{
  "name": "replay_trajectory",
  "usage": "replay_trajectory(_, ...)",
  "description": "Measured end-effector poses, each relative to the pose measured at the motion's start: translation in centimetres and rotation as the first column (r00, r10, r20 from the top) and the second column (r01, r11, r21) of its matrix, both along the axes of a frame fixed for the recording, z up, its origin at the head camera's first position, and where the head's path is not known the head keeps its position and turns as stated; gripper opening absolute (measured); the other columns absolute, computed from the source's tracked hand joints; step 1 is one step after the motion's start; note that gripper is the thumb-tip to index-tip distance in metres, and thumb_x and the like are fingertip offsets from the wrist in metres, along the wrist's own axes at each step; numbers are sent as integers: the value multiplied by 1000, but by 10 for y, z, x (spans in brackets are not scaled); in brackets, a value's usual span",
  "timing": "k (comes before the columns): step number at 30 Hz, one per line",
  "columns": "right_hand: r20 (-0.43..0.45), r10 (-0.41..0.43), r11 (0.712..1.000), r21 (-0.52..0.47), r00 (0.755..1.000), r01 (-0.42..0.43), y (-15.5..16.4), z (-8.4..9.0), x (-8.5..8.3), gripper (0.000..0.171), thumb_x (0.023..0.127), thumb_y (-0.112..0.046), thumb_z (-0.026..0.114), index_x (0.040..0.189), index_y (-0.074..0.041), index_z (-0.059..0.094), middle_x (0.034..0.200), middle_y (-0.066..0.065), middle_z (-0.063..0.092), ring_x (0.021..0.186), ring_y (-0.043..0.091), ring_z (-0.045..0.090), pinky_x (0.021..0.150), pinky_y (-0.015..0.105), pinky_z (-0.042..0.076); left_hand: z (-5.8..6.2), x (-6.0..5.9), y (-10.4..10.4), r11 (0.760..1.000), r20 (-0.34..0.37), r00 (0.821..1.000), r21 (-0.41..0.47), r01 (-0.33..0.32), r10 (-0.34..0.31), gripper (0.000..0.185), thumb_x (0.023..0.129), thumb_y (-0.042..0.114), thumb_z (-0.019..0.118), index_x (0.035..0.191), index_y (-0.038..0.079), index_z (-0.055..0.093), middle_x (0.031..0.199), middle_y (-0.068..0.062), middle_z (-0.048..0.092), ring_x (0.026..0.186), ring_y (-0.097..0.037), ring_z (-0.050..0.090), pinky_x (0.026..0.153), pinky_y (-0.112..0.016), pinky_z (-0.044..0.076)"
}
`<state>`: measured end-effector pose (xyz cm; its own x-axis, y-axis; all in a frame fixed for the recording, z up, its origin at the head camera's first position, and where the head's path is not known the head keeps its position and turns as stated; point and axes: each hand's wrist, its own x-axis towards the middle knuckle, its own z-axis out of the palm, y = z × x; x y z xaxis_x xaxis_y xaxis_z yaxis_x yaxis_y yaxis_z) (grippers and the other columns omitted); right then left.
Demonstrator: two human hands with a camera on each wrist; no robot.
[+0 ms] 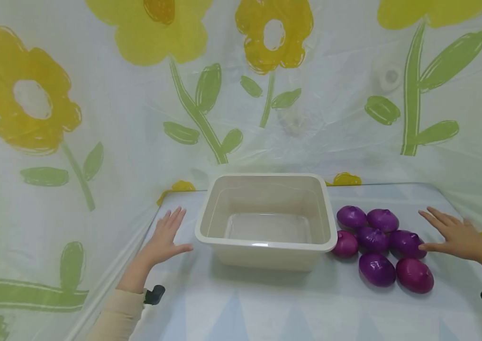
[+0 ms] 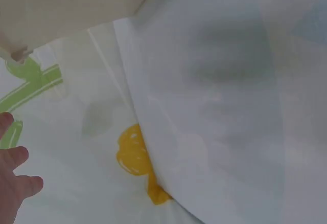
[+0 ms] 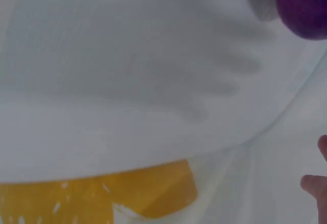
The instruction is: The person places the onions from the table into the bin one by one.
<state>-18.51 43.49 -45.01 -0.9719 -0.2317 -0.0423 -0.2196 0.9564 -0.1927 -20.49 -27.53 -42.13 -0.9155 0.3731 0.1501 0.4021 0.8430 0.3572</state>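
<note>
Your left hand [image 1: 165, 239] hovers flat over the desk [image 1: 266, 308], just beside the left wall of the cream tub [image 1: 266, 242], with its fingers [image 1: 174, 219] straight and spread and the thumb pointing toward the tub; it holds nothing and does not touch the tub. Your right hand [image 1: 454, 235] lies open the same way on the far side, fingers [image 1: 434, 219] stretched out and apart, gripping nothing, with the thumb tip very near the rightmost purple onion [image 1: 407, 243]; you cannot tell from the head view whether it touches it. The onions lie in a loose cluster on the desk just to the right of the tub, between the tub and your right hand: two at the back, three in the middle row with the leftmost one [image 1: 345, 244] right against the tub's corner, and two at the front, of which the right one [image 1: 414, 275] looks more reddish than the rest. The tub stands upright in the middle of the desk with nothing in it. A flower-print sheet [image 1: 95, 118] hangs behind and to the sides. The left wrist view catches only fingertips [image 2: 15, 183] at the lower left edge over the printed sheet. The right wrist view shows a piece of one onion [image 3: 304, 6] at the top right and fingertips [image 3: 314, 185] at the right edge.
</note>
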Motion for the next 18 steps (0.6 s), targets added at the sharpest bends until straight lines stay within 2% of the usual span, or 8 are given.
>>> replay_trajectory(4, 46, 7, 995, -101, 999, -2, -3, -6, -3, 98, 80, -44, 64, 146, -6, 1, 141, 37, 12, 113, 61, 27, 85, 80, 6, 5, 1, 10, 996, 48, 998, 81, 28, -32, 104, 70, 48, 72, 146, 3, 16, 150, -20, 17, 136, -44, 5, 105, -65, 4)
replay_trajectory(7, 100, 10, 983, -184, 995, 9, -6, -12, -5, 92, 82, -40, 62, 144, -1, 5, 137, 40, 15, 113, 62, 25, 81, 80, 12, 7, 1, 17, 988, 93, 995, 152, 26, -40, 104, 70, 46, 73, 147, 7, 14, 151, -18, 16, 137, -42, 6, 105, -65, 8)
replay_trajectory(12, 163, 28, 947, -321, 986, 26, -11, -22, -7, 84, 84, -31, 61, 139, 12, 13, 130, 44, 20, 112, 60, 25, 82, 75, 26, 12, 3, 29, 959, 140, 988, 284, 26, -68, 100, 72, 40, 73, 147, 12, 14, 151, -16, 18, 137, -39, 14, 102, -65, 18)
replay_trajectory(15, 178, 29, 938, -346, 984, 35, -12, -27, -9, 79, 86, -30, 60, 134, 18, 20, 123, 46, 26, 107, 60, 33, 80, 69, 37, 14, 4, 36, 946, 150, 985, 324, 32, -85, 96, 73, 37, 72, 147, 14, 16, 150, -15, 20, 136, -38, 17, 102, -65, 21)
replay_trajectory(18, 197, 8, 938, -340, 980, 61, -14, -30, -9, 74, 87, -31, 59, 131, 17, 24, 118, 45, 33, 103, 58, 41, 77, 64, 42, 16, 5, 41, 945, 150, 986, 327, 25, -78, 93, 74, 37, 72, 147, 15, 17, 151, -13, 21, 137, -36, 18, 102, -64, 21)
